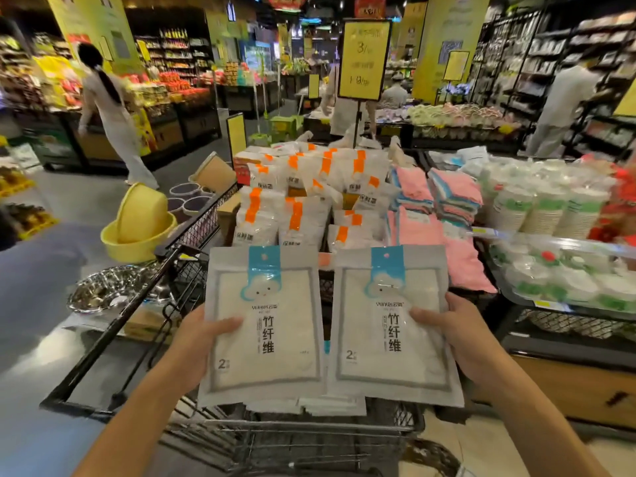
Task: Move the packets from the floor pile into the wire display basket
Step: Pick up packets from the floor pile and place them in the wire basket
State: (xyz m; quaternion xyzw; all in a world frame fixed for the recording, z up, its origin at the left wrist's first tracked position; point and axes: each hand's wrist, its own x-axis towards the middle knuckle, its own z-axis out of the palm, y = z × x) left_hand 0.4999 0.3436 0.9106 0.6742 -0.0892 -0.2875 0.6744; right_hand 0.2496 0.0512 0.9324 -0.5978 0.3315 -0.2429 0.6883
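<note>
our left hand point(203, 342) grips a flat white packet w/ blue cloud header point(263, 325), thumb on its face; right hand point(457, 339) grips a matching white blue-top packet point(390, 321), more edges stacked under both. long axes run 6 to 12. black wire display basket point(203, 222) lies at 12, beyond both hands equally; we judge a fwd reach.

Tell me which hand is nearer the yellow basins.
Left. The left hand grips a packet just right of the yellow basins; the right hand holds another packet farther right.

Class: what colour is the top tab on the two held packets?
Blue, on both packets; head view.
</note>
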